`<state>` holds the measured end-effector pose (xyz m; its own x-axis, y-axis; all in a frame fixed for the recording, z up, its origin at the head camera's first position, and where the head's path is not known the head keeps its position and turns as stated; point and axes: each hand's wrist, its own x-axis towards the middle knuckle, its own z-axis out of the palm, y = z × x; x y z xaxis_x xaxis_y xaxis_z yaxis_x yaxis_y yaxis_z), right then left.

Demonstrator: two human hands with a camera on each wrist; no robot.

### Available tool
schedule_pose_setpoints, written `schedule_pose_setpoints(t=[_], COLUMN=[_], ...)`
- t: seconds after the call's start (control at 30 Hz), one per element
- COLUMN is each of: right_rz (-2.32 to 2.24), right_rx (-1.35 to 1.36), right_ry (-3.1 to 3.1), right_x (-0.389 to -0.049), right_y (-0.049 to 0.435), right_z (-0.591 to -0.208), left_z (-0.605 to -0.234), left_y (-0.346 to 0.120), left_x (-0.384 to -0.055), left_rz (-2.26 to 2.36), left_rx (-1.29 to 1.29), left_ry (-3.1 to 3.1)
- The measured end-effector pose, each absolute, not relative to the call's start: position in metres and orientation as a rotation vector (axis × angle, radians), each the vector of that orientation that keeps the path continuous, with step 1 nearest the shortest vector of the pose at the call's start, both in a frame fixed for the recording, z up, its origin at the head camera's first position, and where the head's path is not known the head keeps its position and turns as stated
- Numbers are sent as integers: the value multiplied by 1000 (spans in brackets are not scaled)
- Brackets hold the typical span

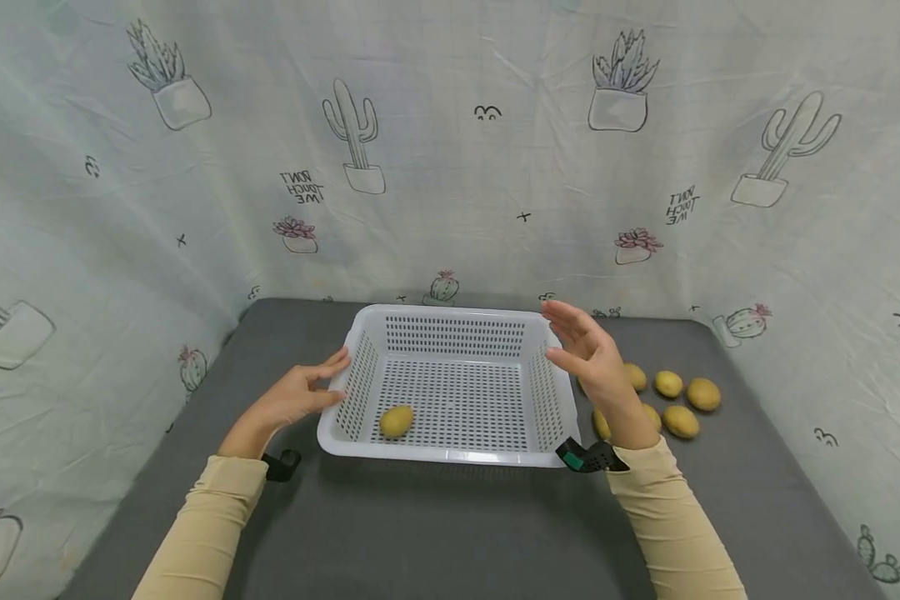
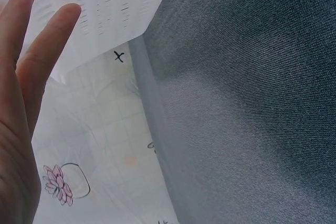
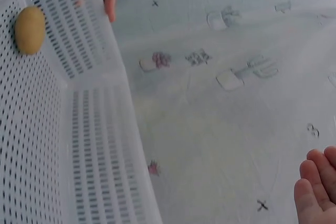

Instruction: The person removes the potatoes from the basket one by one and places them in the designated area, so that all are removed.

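Note:
A white perforated plastic basket (image 1: 450,457) sits on the grey table, with one potato (image 1: 397,422) in its front left part. At the basket's left rim is my left hand (image 1: 292,396), its fingertips and thumb touching the edge. In the left wrist view two of its fingers (image 2: 50,45) stretch out straight beside the basket wall. My right hand (image 1: 588,354) is raised over the basket's right rim, fingers loosely bent and thumb apart, holding nothing. Several potatoes (image 1: 703,395) lie on the table to the right of the basket, some partly hidden behind the right hand and forearm.
The grey table (image 1: 450,533) stretches in front of the basket and to both sides. A pale curtain (image 1: 450,167) printed with potted cacti hangs behind and beside the table. Each wrist wears a black camera mount (image 1: 591,457).

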<state>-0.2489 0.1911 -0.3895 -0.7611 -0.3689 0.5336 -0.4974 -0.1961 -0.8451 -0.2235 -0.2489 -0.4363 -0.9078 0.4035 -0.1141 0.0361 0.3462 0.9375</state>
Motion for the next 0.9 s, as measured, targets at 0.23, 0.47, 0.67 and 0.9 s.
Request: schedule_pose_setpoints(t=[0.23, 0.47, 0.67, 0.9], right_rz=[2109, 2134, 2158, 2126], right_rx=[1137, 1184, 1259, 1365], right_ry=[-1980, -2117, -2215, -2331], right_x=[-256, -266, -278, -292], right_y=[161, 129, 102, 72], right_z=[-382, -381, -385, -393], left_z=[-436, -435, -437, -437], left_y=[-249, -248, -248, -249], left_x=[-223, -220, -221, -221], left_rz=[1556, 1560, 1559, 1558], left_rx=[396, 392, 400, 393], left_ry=[2299, 2295, 2294, 2299])
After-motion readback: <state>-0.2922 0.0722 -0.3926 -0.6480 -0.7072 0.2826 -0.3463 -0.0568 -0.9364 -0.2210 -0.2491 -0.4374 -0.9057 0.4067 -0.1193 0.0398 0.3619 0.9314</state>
